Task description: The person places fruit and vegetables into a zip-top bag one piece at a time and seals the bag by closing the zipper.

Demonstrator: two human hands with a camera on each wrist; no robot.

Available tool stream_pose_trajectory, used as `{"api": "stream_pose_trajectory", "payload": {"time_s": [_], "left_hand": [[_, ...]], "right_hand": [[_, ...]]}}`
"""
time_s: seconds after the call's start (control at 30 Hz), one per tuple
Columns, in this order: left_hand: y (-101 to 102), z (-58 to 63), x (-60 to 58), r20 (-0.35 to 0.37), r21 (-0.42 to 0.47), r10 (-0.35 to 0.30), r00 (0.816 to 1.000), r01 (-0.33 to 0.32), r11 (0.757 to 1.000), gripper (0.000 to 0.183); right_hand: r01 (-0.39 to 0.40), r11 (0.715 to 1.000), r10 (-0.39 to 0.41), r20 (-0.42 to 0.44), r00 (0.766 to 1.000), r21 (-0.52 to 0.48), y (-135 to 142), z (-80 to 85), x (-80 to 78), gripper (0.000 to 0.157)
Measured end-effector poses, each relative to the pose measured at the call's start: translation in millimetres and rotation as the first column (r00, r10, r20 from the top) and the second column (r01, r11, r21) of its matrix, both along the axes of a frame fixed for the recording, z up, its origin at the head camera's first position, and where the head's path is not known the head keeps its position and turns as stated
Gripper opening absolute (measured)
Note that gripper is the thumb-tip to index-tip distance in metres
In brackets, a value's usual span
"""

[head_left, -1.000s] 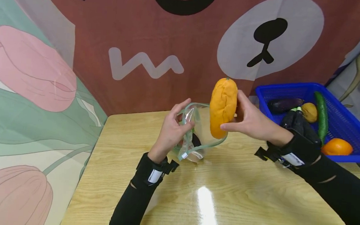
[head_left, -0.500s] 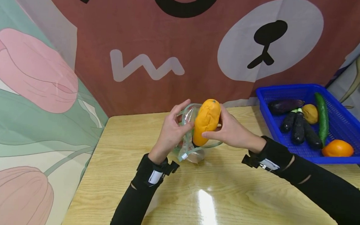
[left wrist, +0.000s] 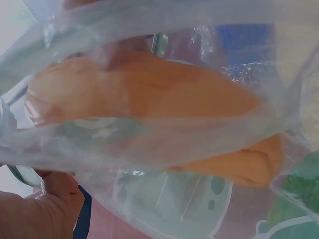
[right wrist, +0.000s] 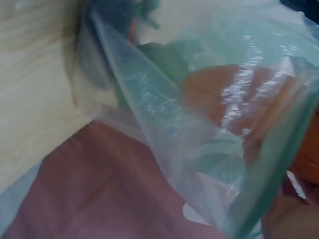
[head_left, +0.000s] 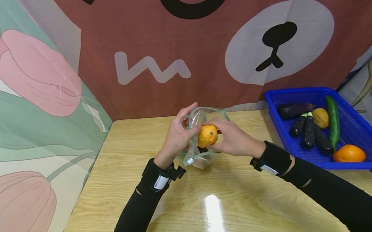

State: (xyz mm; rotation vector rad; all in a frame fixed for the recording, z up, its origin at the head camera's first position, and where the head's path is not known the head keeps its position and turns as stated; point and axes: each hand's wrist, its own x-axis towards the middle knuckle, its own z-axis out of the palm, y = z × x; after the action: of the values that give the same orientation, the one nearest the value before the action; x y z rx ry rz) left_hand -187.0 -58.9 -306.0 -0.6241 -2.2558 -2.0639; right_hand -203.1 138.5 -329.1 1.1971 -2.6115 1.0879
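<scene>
My left hand [head_left: 178,135] grips the left rim of a clear zip bag [head_left: 202,162] with a pale green edge, on the table. From the right, my right hand [head_left: 233,137] holds a long orange-yellow squash [head_left: 207,136] in the bag's mouth, its small green tip facing up. In the left wrist view the squash [left wrist: 164,84] shows partly through the plastic. The right wrist view looks through the bag wall at its lower end [right wrist: 204,89] and a green thing [right wrist: 167,62] inside. Something dark [head_left: 203,150] lies under the squash, mostly hidden.
At the right stands a blue plastic basket [head_left: 362,130] holding several dark eggplants [head_left: 308,133], a cucumber [head_left: 332,120], a brownish-yellow round item [head_left: 320,117] and an orange fruit [head_left: 349,153]. A printed cloth [head_left: 149,100] hangs behind the wooden table [head_left: 247,210].
My right hand has moved left and down, bringing the squash from above the bag's right side into its mouth and tipping it more upright. The left hand stays at the rim.
</scene>
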Motion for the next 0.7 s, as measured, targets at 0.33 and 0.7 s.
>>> {"api": "stream_pose_trajectory", "payload": {"time_s": [0.33, 0.7], "left_hand": [[-0.9, -1.9, -0.1, -0.035, 0.006, -0.037, 0.999, 0.038, 0.999, 0.062], [-0.1, 3.8, 4.3, -0.051, 0.01, -0.064, 0.997, 0.065, 0.998, 0.063]], "right_hand": [[0.099, 0.915, 0.048, -0.351, 0.935, 0.39, -10.2, 4.0, -7.5, 0.055], [0.159, 0.789, 0.107, -0.388, 0.916, 0.594, -27.1, -5.6, -18.8, 0.026]]}}
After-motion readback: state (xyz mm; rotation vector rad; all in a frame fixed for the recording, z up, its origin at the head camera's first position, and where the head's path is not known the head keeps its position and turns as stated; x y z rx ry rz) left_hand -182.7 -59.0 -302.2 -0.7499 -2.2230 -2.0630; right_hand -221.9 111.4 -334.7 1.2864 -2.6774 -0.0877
